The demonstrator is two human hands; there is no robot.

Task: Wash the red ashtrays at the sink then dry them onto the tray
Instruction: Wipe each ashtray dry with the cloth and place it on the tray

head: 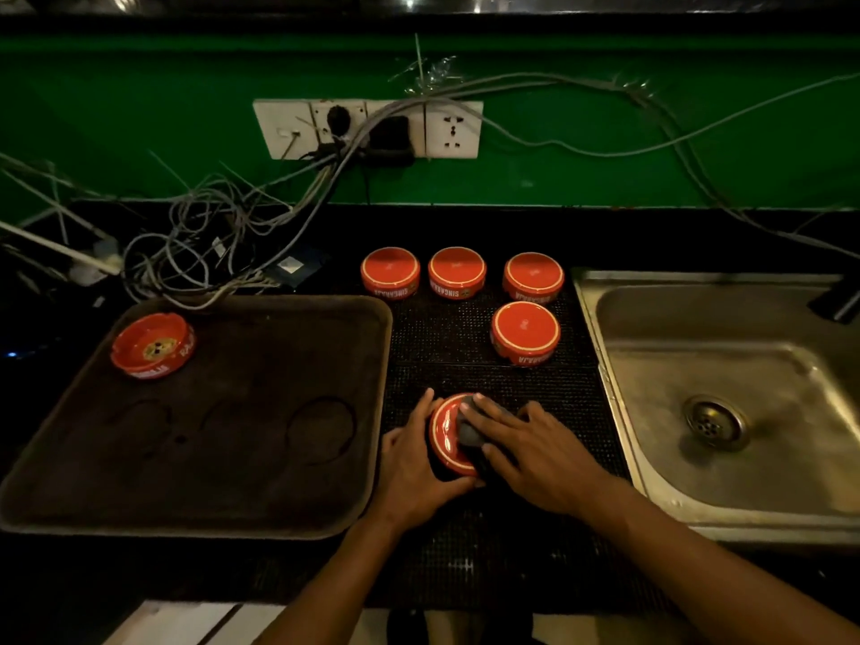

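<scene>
Your ashtrays (526, 332) are red with cream ring lines and cream lettering; the one on the dark brown tray (279, 514) shows a yellow emblem inside. You have a black dotted mat (470, 328), a dull steel sink (726, 393), a green wall (605, 179), and grey cables (209, 235).

Upside-down ashtrays (390, 273) — white rim lettering reads "SINGARAJA".

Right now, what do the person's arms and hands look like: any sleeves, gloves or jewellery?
Both forearms are bare up to the frame edge, with no sleeves in view. The left hand and right hand are ungloved, and no rings, watch or bracelets show in this dim light.
</scene>
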